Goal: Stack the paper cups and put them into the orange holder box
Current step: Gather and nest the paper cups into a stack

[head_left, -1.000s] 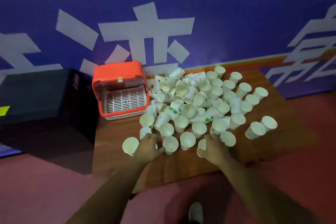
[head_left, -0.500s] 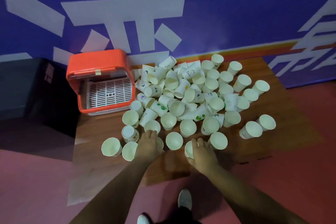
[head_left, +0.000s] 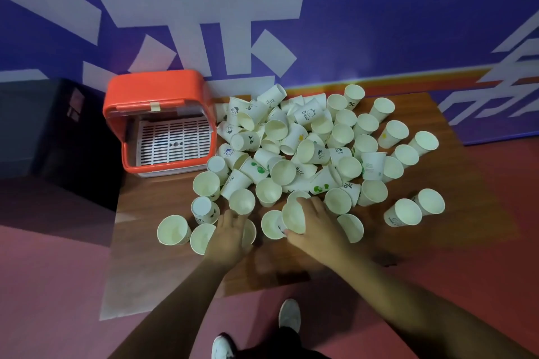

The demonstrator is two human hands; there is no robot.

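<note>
Dozens of paper cups (head_left: 303, 151) loose on the wooden table (head_left: 163, 242), upright, tipped and piled; none nested into a stack as far as visible. Nothing yet in the orange holder box (head_left: 159, 96) at the table's far left corner, lid up, white slatted tray (head_left: 174, 138) bare inside. By all signs the very start: nearly every cup left to gather, nest and load.

Right hand (head_left: 316, 227) at the near edge of the pile, fingers wrapped round one cup (head_left: 293, 217), tilted with its mouth toward the camera, touching another cup (head_left: 271, 224) just to its left. Left hand (head_left: 227, 237) palm-down over a cup (head_left: 248, 232) in the near row, fingers curled loosely; closed on it or merely resting, cannot tell.

Around: blue wall (head_left: 379, 9) with large white characters behind the table, a black case (head_left: 52, 131) to the left of the box, pink floor (head_left: 43, 285), white shoes (head_left: 288, 315) below. In the way: the heap itself, crowded right up against the box's open side, with several cups lying on their sides, likely to roll or topple when a neighbour comes out. Cups near the table's right and front edges at some risk of falling off.
</note>
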